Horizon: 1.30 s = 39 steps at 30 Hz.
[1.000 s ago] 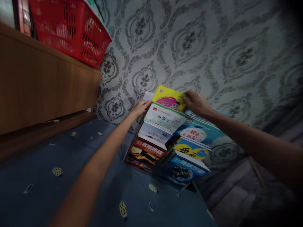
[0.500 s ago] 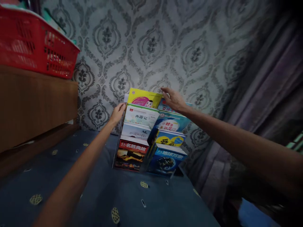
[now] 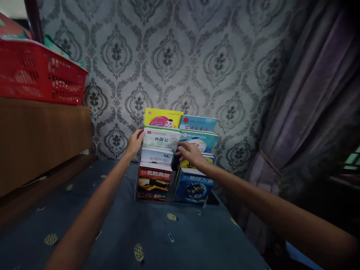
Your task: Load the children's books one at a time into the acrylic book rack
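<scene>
Two columns of books stand in stepped tiers on the bed, in a rack that is mostly hidden. My left hand (image 3: 135, 141) is closed at the left edge of a white book (image 3: 157, 139), fingertips against its upper corner. At that book's right edge is my right hand (image 3: 191, 153), fingers apart, with the fingertips at the edge. It partly covers a teal book (image 3: 206, 138) and a yellow-and-blue book (image 3: 185, 164). Behind stand a yellow book (image 3: 164, 117) and a light-blue book (image 3: 197, 123). A pale book (image 3: 156, 156), a red book (image 3: 154, 185) and a dark-blue globe book (image 3: 194, 189) are lower.
Patterned wallpaper (image 3: 168, 56) rises behind the books. On the left, a red plastic basket (image 3: 42, 71) sits on a wooden cabinet (image 3: 45, 135). A purple curtain (image 3: 303, 86) hangs at the right. The dark-blue bedsheet (image 3: 118, 240) has yellow prints.
My right hand has moved down and left, from the top of the back books to the white book's right edge. My left hand stays at its left edge. The view has shifted slightly.
</scene>
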Motion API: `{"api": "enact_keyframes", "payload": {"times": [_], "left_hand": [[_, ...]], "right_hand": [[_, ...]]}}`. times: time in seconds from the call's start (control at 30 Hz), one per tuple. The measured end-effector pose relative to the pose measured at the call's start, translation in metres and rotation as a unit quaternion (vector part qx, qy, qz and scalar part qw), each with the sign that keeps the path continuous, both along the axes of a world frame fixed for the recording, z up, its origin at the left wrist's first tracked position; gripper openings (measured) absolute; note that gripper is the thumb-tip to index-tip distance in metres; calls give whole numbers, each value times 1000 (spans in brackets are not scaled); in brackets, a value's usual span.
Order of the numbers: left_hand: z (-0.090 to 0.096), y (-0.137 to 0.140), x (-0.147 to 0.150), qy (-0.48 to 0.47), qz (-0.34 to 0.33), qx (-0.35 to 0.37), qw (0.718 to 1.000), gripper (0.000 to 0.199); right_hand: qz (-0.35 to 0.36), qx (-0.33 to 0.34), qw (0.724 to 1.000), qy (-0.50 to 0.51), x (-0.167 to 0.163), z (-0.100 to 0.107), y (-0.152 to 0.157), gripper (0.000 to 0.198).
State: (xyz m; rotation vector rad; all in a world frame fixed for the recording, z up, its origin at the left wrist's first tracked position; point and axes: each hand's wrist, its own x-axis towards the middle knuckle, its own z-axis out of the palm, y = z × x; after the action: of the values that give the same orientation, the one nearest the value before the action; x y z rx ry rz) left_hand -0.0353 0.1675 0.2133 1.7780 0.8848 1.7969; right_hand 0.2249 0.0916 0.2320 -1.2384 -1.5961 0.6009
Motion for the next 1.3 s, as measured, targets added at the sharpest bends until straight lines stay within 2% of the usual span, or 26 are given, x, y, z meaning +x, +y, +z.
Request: {"api": "enact_keyframes", "payload": {"times": [0.17, 0.37, 0.6, 0.83, 1.03, 1.17, 1.3], "left_hand": [[4, 3, -10, 27, -96, -83, 992, 42], [4, 13, -18, 82, -163, -67, 981, 49], [0, 29, -26, 114, -130, 0, 985, 39], [-1, 30, -27, 108, -166, 15, 980, 43], [0, 20, -31, 142, -101, 11, 985, 33], [-11, 7, -35, 102, -24, 25, 994, 20], [-30, -12, -37, 93, -47, 14, 995, 29]], "right_hand": [[10, -42, 998, 39, -5, -4, 3, 22], [-2, -75, 994, 83, -10, -8, -1, 18], [-9, -77, 995, 65, -19, -10, -2, 15], [-5, -70, 996, 46, -13, -17, 9, 14], [23, -58, 997, 48, -5, -27, 13, 21], [35, -69, 995, 57, -5, -32, 10, 22], [49, -94, 993, 48, -12, -36, 12, 21]]}}
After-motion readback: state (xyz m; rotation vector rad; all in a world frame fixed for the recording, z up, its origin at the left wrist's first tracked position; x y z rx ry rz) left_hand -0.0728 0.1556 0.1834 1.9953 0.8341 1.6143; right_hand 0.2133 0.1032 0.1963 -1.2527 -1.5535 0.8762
